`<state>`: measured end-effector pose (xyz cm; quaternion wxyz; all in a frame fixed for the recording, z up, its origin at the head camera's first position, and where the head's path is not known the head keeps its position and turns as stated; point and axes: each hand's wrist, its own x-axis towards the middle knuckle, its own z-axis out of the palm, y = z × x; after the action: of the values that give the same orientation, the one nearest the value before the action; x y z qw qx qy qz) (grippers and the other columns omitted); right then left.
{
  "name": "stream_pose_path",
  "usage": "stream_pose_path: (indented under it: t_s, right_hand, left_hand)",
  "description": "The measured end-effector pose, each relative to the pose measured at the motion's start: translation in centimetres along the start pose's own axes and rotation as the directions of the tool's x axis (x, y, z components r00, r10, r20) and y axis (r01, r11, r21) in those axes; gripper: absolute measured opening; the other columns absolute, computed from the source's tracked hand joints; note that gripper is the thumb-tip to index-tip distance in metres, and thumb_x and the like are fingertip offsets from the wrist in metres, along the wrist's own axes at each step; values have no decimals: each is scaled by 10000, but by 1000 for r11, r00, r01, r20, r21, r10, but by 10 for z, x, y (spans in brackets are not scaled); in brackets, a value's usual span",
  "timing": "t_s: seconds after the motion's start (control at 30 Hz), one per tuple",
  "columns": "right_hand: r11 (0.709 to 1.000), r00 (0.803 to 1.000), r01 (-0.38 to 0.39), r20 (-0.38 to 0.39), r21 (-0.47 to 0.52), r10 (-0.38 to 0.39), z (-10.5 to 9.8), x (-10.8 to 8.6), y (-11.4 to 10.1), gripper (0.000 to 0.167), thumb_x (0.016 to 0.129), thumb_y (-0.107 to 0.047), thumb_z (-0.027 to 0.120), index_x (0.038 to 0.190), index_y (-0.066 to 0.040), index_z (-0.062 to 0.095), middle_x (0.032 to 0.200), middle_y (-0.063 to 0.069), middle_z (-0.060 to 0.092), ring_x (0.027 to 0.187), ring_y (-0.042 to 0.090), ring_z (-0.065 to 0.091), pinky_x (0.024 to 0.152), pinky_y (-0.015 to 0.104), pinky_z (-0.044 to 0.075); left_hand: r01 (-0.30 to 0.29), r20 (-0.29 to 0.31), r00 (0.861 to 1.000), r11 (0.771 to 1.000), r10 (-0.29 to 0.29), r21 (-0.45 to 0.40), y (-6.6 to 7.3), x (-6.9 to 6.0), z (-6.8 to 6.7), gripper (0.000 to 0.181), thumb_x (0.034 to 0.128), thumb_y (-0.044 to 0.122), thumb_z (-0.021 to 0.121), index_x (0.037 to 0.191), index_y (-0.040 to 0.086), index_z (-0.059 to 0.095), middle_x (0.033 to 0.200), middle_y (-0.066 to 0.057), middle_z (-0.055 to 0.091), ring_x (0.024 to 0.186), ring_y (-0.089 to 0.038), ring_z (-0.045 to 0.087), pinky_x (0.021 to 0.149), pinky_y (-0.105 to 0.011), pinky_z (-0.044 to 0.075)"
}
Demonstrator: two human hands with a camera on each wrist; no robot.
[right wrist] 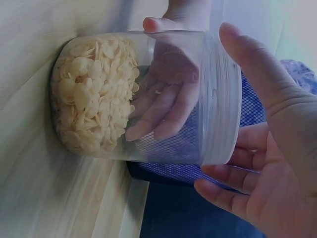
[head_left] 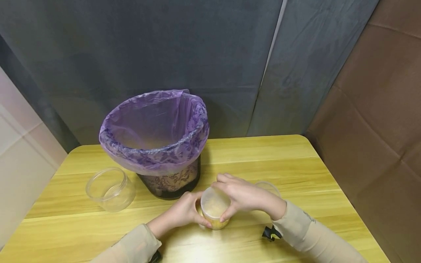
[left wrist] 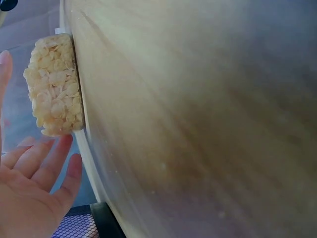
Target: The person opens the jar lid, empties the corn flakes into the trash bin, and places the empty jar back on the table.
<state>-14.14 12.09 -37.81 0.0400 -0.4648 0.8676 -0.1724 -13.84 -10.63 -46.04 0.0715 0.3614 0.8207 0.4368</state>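
Observation:
A clear round jar [head_left: 219, 224] stands on the table, partly filled with pale yellow flakes [right wrist: 96, 94], and a translucent whitish lid [head_left: 213, 201] covers it. My left hand [head_left: 186, 211] holds the jar's side, its thumb at the front and its fingers behind the wall in the right wrist view. Across the lid spans my right hand [head_left: 239, 193], thumb at the near edge and fingers at the far edge. In the left wrist view only the flakes show clearly beside the left fingers [left wrist: 52, 166]; the jar's wall there is hard to make out.
Behind the hands stands a black mesh bin [head_left: 184, 179] lined with a purple bag [head_left: 154, 160]. An open clear container [head_left: 113, 199] is at the table's left. The rim of another clear container [head_left: 269, 186] shows behind the right forearm. Grey curtain hangs beyond the table's far edge.

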Motion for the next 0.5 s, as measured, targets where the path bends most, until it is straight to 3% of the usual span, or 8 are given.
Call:
stream_pose_path:
  t_s: [0.5]
  right_hand:
    - [999,998,40,36,30,-41,0,2,7,926,608,-498,845,1295,34,526,1063,-18,430,982,123,420,902,224,424]
  left_hand:
    - [1,16,1000,1000,-1,-6,3,4,-3,665,529,324,927,1099,111,659,992,100,684,912,-65,616,857,-291,494]
